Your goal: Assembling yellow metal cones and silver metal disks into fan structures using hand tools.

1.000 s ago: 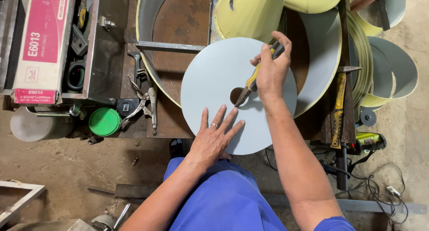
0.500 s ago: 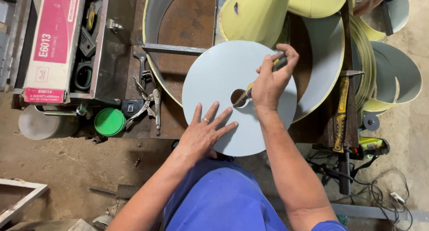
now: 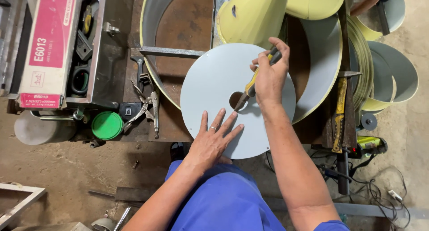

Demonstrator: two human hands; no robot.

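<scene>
Pressing left hand (image 3: 212, 141) flat on grey disc (image 3: 223, 86) | right hand (image 3: 270, 77) gripping screwdriver (image 3: 255, 81) | tray (image 3: 96, 48) holding tools

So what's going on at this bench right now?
A person in blue clothing is working on a round pale grey metal disc lying on a rusty workbench. The left hand presses flat on the disc's near edge, fingers spread. The right hand grips a yellow-and-black handled tool, its tip set at the disc's centre hole. Locking pliers lie to the left.
</scene>
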